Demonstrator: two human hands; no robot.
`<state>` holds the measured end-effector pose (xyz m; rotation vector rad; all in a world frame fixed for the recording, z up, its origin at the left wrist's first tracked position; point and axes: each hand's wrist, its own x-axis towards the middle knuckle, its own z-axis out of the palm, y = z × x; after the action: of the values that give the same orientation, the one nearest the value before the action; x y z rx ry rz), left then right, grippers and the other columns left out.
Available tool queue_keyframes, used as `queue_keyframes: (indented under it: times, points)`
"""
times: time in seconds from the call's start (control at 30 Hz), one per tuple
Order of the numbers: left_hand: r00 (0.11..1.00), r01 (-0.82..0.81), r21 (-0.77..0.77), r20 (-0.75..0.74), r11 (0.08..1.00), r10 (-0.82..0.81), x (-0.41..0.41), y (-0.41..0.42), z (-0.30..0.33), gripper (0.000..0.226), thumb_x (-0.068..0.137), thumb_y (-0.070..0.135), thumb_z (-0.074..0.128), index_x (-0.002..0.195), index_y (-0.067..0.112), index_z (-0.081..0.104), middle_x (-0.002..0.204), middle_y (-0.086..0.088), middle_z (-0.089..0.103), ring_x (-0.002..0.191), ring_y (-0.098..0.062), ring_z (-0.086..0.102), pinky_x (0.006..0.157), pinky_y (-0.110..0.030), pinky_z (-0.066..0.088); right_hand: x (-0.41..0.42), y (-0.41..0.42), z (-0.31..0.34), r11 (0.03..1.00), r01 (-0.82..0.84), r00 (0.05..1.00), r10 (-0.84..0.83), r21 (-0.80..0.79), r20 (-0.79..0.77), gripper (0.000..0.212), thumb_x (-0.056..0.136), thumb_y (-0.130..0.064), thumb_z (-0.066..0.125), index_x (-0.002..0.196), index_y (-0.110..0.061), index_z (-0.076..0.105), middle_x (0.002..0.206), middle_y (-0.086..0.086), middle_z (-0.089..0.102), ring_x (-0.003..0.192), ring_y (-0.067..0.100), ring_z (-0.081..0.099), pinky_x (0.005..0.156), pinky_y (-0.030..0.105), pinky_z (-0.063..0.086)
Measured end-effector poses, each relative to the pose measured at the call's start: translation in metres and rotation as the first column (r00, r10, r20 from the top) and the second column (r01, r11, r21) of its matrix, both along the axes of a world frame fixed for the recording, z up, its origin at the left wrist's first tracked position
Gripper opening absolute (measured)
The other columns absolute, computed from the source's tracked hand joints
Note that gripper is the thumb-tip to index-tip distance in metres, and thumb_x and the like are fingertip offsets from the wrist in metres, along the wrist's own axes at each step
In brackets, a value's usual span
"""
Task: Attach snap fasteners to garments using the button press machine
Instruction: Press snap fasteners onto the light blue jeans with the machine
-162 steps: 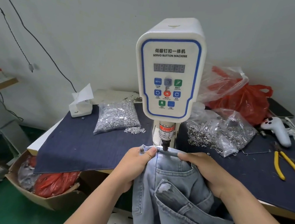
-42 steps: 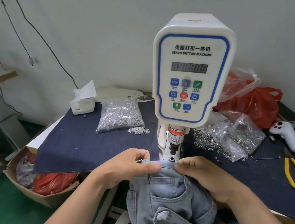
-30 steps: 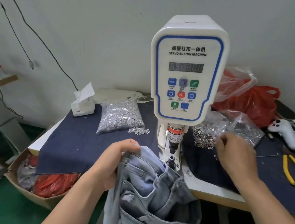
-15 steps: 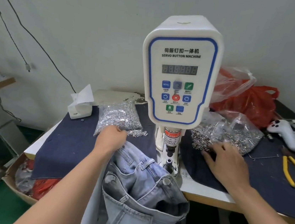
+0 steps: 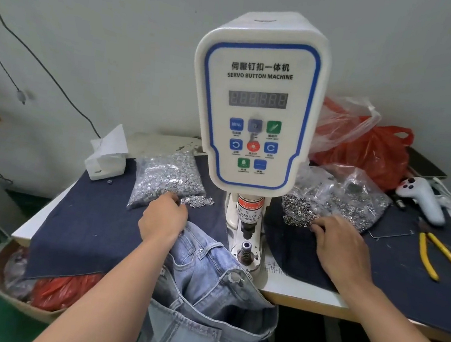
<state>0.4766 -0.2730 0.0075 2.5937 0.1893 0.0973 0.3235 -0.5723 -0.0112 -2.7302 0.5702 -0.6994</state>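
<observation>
— On the bench (image 5: 302, 295), where are the hands?
— Left hand (image 5: 162, 218) fingers the loose silver snap caps (image 5: 196, 200); right hand (image 5: 340, 246) rests spread on dark ring fasteners (image 5: 297, 212)
— The pale blue denim jeans (image 5: 204, 287)?
— Draped beside the white button press machine (image 5: 257, 112)

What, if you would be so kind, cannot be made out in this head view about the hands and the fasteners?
- Left hand fingertips: turned away at the clear bag of silver snap caps; any pinched piece is hidden.
- Right hand fingertips: buried in the loose pile of dark metal rings.
- Light blue denim jeans: cut off by the bottom edge.
</observation>
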Motion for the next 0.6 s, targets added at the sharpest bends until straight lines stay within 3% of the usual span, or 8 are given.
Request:
queue_keyframes:
  times: [0.33,0.6]
  points:
    - [0.997,-0.044,-0.029,0.066,0.999,0.046,-0.0047,-0.0020,-0.0033,0.021,0.098,0.032,0.062,0.111,0.036,0.078,0.112,-0.007,0.076,0.106,-0.038,0.069,0.085,-0.043,0.052,-0.0056,-0.0013,0.0008,0.998,-0.024,0.993,0.018,0.050,0.113,0.004,0.099,-0.015,0.062,0.100,-0.015,0.067,0.090,0.002,0.067,0.086,0.030,0.065,0.072,0.040,0.048]
    - [0.997,0.000,0.005,0.080,1.000,-0.001,-0.0045,-0.0024,-0.0059,0.016,0.097,0.045,0.064,0.104,0.036,0.076,0.100,-0.003,0.076,0.099,-0.034,0.071,0.081,-0.040,0.052,-0.0085,-0.0054,-0.0023,0.996,-0.087,0.968,0.079,0.021,0.238,0.016,0.087,-0.001,0.075,0.099,-0.011,0.073,0.093,0.004,0.073,0.087,0.029,0.068,0.074,0.037,0.052]
